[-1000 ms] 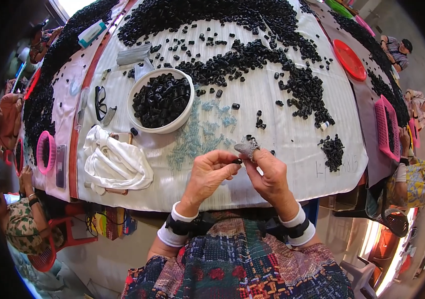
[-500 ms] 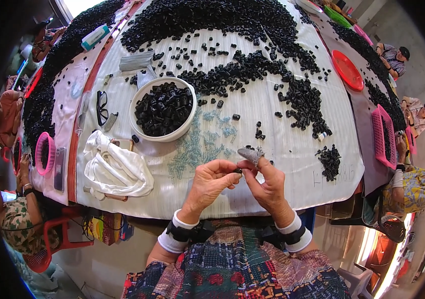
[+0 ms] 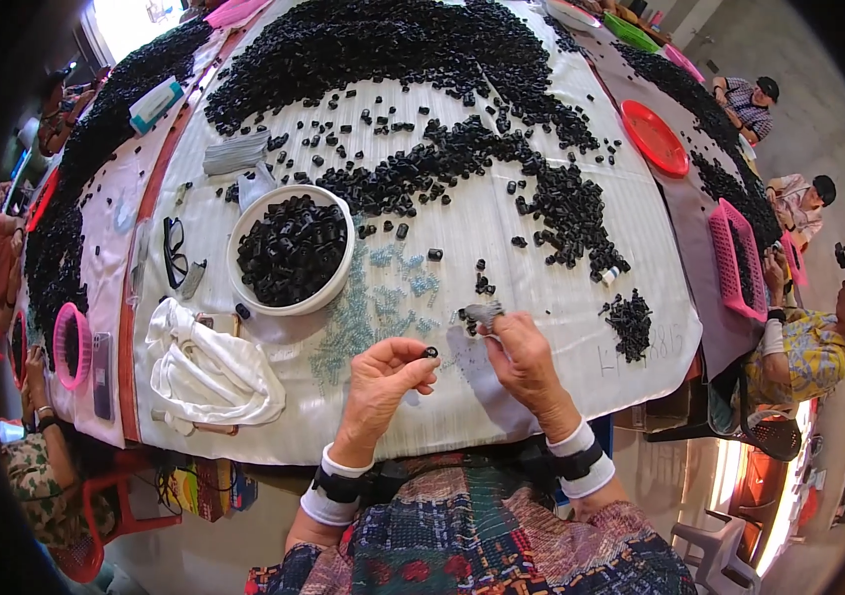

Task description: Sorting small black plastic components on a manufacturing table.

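Between the thumb and forefinger of my left hand (image 3: 390, 382) is a small black cylindrical part (image 3: 429, 353), held just above the cloth. My right hand (image 3: 522, 365) wears a grey cloth finger cover (image 3: 485, 314). Its bent fingertips reach down by a few loose black bits on the cloth; whether they grip one is hidden. Small pale-blue pieces, perhaps springs (image 3: 343, 327), lie scattered left of my hands. Behind them stands a white bowl (image 3: 348, 260) full of black cylindrical parts (image 3: 294, 248). To the right sits a small heap of thin black pieces (image 3: 628, 324).
A large mass of black parts (image 3: 373, 59) covers the far table. At left lie a white cloth (image 3: 212, 372), eyeglasses (image 3: 175, 253) and grey folded cloth (image 3: 236, 154). A red plate (image 3: 654, 139) and pink basket (image 3: 737, 258) are at right. Several people sit along the sides.
My hands were together at one black part and are now apart. My left hand keeps the part; the right has moved to the loose bits on the cloth. The view has shifted slightly.
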Demonstrator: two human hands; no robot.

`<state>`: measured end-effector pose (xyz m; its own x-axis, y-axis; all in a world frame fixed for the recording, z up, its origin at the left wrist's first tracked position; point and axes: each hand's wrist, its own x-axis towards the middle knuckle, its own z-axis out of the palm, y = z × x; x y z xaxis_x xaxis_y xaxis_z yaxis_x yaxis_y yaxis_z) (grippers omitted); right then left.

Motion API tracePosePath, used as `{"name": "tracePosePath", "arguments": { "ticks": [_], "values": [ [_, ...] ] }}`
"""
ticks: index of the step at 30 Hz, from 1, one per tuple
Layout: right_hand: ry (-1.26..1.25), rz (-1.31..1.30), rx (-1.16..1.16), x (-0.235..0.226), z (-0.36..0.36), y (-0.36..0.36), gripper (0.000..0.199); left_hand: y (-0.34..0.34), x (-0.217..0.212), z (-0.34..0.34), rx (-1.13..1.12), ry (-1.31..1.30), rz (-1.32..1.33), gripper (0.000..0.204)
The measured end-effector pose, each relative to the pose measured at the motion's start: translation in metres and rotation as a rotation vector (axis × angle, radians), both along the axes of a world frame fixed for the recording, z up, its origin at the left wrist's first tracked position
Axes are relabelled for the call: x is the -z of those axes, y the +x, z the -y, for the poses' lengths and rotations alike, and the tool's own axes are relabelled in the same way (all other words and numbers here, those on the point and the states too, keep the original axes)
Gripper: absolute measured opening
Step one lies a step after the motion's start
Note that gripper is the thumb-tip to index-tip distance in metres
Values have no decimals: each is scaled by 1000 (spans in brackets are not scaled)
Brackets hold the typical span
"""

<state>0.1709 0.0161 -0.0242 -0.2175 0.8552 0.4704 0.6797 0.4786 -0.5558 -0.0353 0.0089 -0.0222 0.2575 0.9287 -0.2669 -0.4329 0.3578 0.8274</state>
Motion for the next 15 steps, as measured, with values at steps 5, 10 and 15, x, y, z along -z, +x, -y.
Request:
{"name": "tracePosePath", "arguments": {
  "ticks": [5, 10, 15],
  "values": [
    [-20, 164, -55, 9, -8, -4, 28, -2, 0, 0, -4, -9, 1, 17],
    [-5, 236, -11, 18, -19, -4, 29, -1, 3, -1, -2, 1, -18, 15],
    [-24, 157, 11, 22, -20, -3, 26, -1, 1, 0, 8, -10, -33, 16]
  ]
}}
